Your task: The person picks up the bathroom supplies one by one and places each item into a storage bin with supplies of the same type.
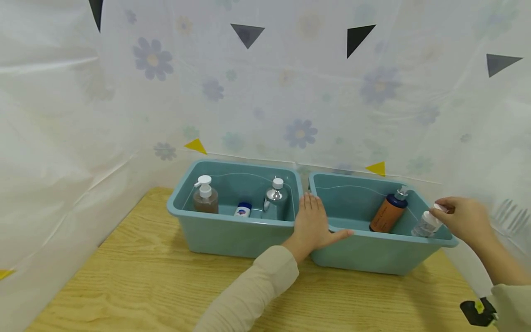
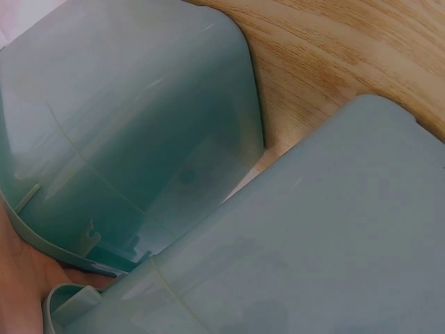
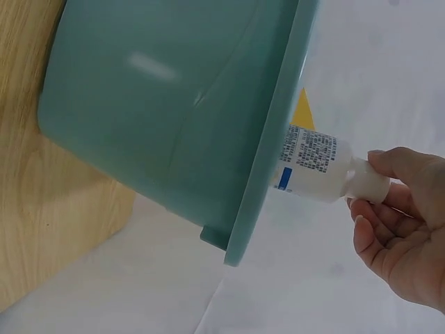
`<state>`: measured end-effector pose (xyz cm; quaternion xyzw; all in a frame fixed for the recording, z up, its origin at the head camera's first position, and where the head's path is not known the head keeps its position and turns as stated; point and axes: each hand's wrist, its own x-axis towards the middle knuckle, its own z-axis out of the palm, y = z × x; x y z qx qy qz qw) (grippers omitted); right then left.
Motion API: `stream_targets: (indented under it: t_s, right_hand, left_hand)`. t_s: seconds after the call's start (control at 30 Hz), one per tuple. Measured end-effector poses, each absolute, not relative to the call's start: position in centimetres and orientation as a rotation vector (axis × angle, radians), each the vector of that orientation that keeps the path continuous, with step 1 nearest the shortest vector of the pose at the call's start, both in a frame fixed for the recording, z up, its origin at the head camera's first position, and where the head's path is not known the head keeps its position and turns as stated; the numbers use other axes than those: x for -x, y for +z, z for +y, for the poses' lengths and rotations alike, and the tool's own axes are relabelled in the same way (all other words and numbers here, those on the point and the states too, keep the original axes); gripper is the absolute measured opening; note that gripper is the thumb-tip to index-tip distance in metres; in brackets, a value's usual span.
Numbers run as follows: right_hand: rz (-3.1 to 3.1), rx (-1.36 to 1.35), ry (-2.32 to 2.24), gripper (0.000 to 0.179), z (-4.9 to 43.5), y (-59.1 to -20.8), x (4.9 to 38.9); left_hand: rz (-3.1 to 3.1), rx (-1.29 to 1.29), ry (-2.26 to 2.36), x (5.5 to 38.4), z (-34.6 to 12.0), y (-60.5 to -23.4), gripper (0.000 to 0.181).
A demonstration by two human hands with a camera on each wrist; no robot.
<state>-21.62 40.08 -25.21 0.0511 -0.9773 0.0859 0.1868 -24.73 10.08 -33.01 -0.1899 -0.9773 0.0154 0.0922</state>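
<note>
My right hand [image 1: 469, 221] pinches the white cap of a small white bottle [image 3: 316, 163] with printed blue text, at the right end of the right teal bin [image 1: 373, 253]. In the right wrist view its lower part is hidden behind the bin's rim. Close to that hand, a clear bottle with a white cap [image 1: 425, 225] leans inside the bin, beside an orange pump bottle [image 1: 387, 214] with a dark top. My left hand [image 1: 312, 223] rests on the adjoining rims of the two bins, fingers straight and thumb spread over the right bin's front rim.
The left teal bin [image 1: 236, 235] holds a pump bottle of brownish liquid [image 1: 206, 200], a white container with a blue cap [image 1: 243, 210] and a clear bottle with a white cap [image 1: 277, 196]. Both bins stand on a wooden table [image 1: 166, 281] against a flower-patterned sheet [image 1: 265, 92].
</note>
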Motion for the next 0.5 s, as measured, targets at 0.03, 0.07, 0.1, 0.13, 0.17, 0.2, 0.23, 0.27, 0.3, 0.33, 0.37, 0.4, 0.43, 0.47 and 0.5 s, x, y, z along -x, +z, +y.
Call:
stream_targets:
  t_s: [0.03, 0.07, 0.1, 0.13, 0.17, 0.2, 0.23, 0.27, 0.3, 0.33, 0.37, 0.4, 0.43, 0.47, 0.5]
  right_hand:
    - [-2.752, -0.155, 0.243, 0.033, 40.0, -25.3, 21.7]
    - [-2.752, -0.166, 0.248, 0.032, 40.0, -25.5, 21.7]
    - [-2.757, -0.171, 0.251, 0.032, 39.9, -25.6, 21.7]
    - [-2.761, -0.176, 0.254, 0.031, 39.8, -25.7, 21.7]
    - [-2.764, -0.185, 0.247, 0.031, 39.8, -25.8, 21.7]
    - [-2.764, -0.195, 0.246, 0.03, 39.7, -25.9, 21.7]
    - [-2.772, -0.198, 0.247, 0.03, 39.6, -26.0, 21.7]
    - [-2.778, -0.201, 0.25, 0.03, 39.6, -26.0, 21.7]
    - [-2.785, -0.205, 0.247, 0.03, 39.5, -26.1, 21.6]
    - [-2.784, -0.215, 0.243, 0.029, 39.5, -26.2, 21.6]
    - [-2.787, -0.221, 0.244, 0.029, 39.5, -26.3, 21.6]
    - [-2.791, -0.226, 0.245, 0.03, 39.5, -26.3, 21.7]
    - [-2.792, -0.233, 0.242, 0.03, 39.5, -26.4, 21.7]
    - [-2.79, -0.242, 0.242, 0.029, 39.6, -26.5, 21.7]
    - [-2.789, -0.249, 0.245, 0.029, 39.6, -26.6, 21.7]
  left_hand:
    - [-2.901, 0.563, 0.052, 24.7, 10.1, -33.0, 0.112]
    - [-2.901, 0.562, 0.055, 24.7, 10.1, -33.0, 0.112]
    - [-2.901, 0.562, 0.058, 24.7, 10.1, -33.0, 0.112]
    - [-2.903, 0.562, 0.06, 24.7, 10.1, -33.0, 0.112]
    - [-2.905, 0.563, 0.06, 24.7, 10.1, -32.9, 0.112]
    - [-2.905, 0.564, 0.06, 24.7, 10.1, -32.9, 0.112]
    - [-2.907, 0.565, 0.06, 24.7, 10.1, -32.9, 0.112]
    - [-2.907, 0.565, 0.058, 24.6, 10.1, -32.9, 0.111]
    - [-2.908, 0.565, 0.057, 24.6, 10.1, -32.9, 0.111]
    - [-2.91, 0.564, 0.055, 24.6, 10.1, -32.9, 0.111]
    - [-2.91, 0.563, 0.053, 24.6, 10.1, -32.9, 0.111]
    - [-2.91, 0.563, 0.049, 24.6, 10.1, -32.9, 0.111]
    - [-2.911, 0.563, 0.047, 24.6, 10.1, -32.9, 0.112]
    - [-2.911, 0.563, 0.046, 24.6, 10.1, -32.9, 0.112]
    - [-2.912, 0.563, 0.045, 24.6, 10.1, -32.9, 0.112]
